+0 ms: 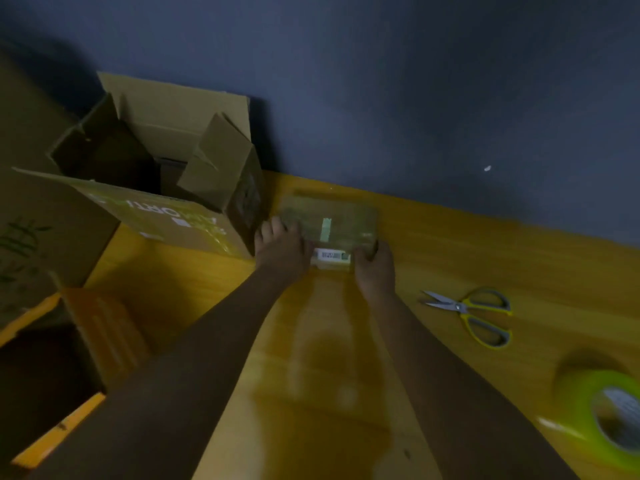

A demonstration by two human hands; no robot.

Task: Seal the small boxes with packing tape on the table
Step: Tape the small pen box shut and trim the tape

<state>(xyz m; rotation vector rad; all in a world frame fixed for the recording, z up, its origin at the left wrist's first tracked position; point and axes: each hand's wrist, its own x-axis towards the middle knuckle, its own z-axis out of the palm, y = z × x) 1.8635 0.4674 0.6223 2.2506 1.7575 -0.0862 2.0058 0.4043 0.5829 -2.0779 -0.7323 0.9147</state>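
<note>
A small flat cardboard box (pixel 341 220) lies near the table's far edge by the wall, with a strip of pale green tape across its top and a white barcode label on its near side. My left hand (pixel 282 245) rests on its left near corner with fingers spread over the top. My right hand (pixel 372 263) grips its right near corner, fingers curled round the edge. A roll of green packing tape (pixel 602 414) lies at the table's right near edge, a loose end sticking out to the left.
Scissors (pixel 474 311) with yellow-grey handles lie on the yellow table (pixel 519 258) to the right of my hands. A large open cardboard box (pixel 162 188) stands just left of the small box. Another open orange-lined box (pixel 52 375) sits at the lower left.
</note>
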